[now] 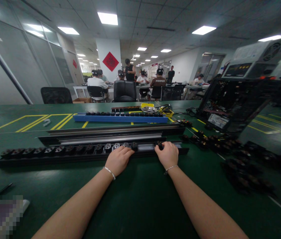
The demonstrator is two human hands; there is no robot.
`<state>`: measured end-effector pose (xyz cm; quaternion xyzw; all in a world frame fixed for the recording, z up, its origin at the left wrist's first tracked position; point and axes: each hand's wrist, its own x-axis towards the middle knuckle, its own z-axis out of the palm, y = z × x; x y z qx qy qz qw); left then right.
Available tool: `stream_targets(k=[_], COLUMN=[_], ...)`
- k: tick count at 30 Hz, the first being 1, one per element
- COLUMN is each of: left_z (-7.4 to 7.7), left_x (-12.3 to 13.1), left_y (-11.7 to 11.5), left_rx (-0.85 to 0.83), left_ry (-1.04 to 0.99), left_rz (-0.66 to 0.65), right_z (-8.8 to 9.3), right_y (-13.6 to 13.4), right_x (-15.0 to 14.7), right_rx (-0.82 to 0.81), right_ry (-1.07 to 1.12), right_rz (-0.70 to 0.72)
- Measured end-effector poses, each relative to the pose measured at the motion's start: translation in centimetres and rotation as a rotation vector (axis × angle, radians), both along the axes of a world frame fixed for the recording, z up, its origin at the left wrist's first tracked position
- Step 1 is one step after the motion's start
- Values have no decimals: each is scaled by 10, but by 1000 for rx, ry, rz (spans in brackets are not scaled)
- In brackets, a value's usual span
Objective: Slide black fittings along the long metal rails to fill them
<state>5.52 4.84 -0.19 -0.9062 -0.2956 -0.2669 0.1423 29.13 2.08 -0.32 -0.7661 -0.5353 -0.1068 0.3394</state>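
A long black rail lies across the green table, with a row of round black socket pieces set in it from its left end to near the right. My left hand rests on the rail's near edge, fingers bent over the sockets; what its fingertips grip is hidden. At the rail's right part, my right hand pinches a small black socket piece between thumb and fingers. Between the two hands a bare, light strip of the rail's inside shows.
Behind lie more dark rails and a blue tray of black pieces. Loose black parts spread at the right, before an open computer case. A pen lies left. Several people sit or stand in the background.
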Motion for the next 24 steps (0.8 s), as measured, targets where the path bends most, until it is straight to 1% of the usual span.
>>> stream_targets(k=[24], left_z=[0], left_x=[0], left_y=[1], left_rx=[-7], left_ry=[-2], left_rz=[-7], right_z=[1], right_y=[-1], right_x=[7], right_rx=[10], right_ry=[2], right_rz=[-53])
